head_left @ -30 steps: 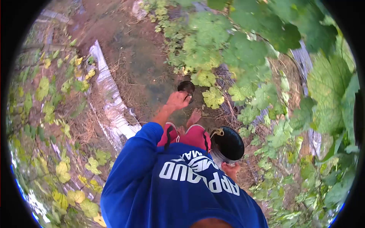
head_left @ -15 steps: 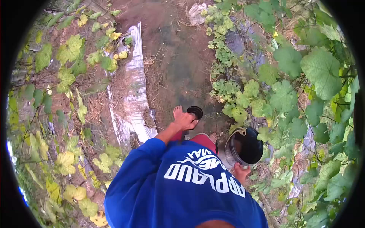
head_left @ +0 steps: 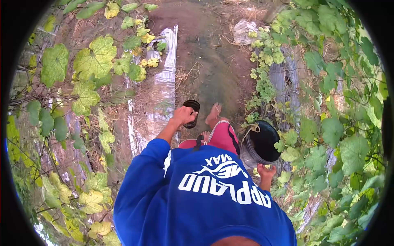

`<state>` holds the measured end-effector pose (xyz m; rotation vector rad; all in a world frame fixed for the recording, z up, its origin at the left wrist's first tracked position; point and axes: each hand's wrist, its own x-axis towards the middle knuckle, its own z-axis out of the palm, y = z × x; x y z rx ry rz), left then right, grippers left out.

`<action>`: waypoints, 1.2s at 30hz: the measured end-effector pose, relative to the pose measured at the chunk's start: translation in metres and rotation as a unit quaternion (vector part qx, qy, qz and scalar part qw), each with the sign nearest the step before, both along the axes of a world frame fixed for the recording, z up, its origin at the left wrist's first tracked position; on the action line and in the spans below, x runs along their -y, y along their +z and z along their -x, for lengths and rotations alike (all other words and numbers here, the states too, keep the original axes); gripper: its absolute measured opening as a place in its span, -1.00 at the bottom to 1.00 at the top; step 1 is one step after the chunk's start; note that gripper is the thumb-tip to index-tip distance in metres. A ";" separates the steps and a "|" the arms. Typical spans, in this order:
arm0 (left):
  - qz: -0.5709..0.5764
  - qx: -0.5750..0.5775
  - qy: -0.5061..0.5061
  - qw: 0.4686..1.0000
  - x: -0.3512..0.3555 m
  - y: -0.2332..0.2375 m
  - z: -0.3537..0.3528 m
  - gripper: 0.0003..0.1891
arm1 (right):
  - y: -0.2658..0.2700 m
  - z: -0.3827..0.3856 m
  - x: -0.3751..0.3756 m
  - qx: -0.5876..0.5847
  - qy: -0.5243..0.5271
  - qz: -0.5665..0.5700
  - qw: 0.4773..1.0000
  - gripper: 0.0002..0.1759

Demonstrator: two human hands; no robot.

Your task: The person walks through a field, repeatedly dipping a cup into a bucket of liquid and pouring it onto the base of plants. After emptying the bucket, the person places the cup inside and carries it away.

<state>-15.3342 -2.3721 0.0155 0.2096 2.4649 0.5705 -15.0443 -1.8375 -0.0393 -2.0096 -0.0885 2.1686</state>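
My left hand (head_left: 184, 115) is closed around a small black round container, like a cup (head_left: 193, 104), held out over the path. Its contents cannot be made out. On the other side, my right hand (head_left: 266, 172) has its fingers hooked at the near edge of a bucket (head_left: 251, 151) hanging beside my right leg. The bucket has greyish see-through sides, a dark inside and a pale rope loop (head_left: 252, 128) tied at its rim. What lies deep in the bucket is too dark to tell.
A bare dirt path (head_left: 213, 69) runs ahead, with my bare foot (head_left: 213, 114) on it. Leafy vines (head_left: 332, 131) crowd the right, and yellowing vines (head_left: 96, 57) the left. Torn whitish plastic sheeting (head_left: 164, 82) and dry straw edge the path. Crumpled pale plastic (head_left: 245, 32) lies farther on.
My right foot has come forward in a step. The left hand has swung left with the cup, away from the bucket. The bucket stays in my right hand, and the path has shifted right in view.
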 end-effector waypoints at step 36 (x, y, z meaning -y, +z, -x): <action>0.085 -0.101 0.375 0.918 0.257 -0.005 0.399 -0.48 | 0.021 0.637 0.108 -0.008 0.245 -0.013 0.969 -0.24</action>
